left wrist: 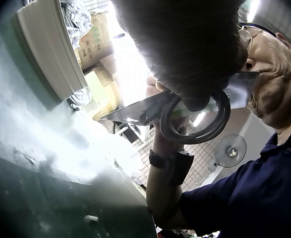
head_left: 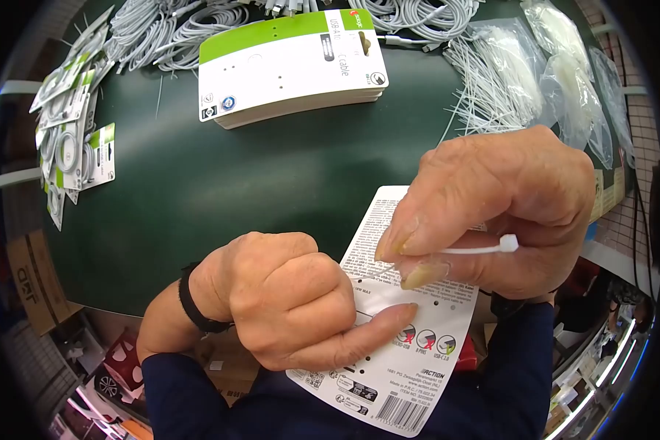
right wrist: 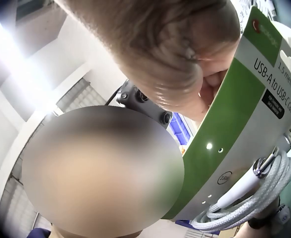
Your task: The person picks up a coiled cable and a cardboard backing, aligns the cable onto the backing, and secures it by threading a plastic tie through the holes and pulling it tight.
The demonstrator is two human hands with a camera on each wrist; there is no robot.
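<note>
A printed card (head_left: 418,381) is held tilted, its back facing up in the head view. My left hand (head_left: 293,301) grips it with curled fingers, the thumb lying across the back. Between thumb and forefinger my right hand (head_left: 499,213) pinches a white cable tie (head_left: 477,250), its square head sticking out to the right, over the card's back. On the card's green and white front, in the right wrist view, lies a coiled white cable (right wrist: 279,181) with its plugs. The left wrist view shows the coil (left wrist: 197,134) under the card.
A stack of cards (head_left: 293,73) stands at the back of the green table (head_left: 198,183). Coiled cables (head_left: 161,37) lie behind it, loose cable ties (head_left: 484,95) and plastic bags (head_left: 565,81) at the back right. Packed cards (head_left: 70,147) are piled at the left.
</note>
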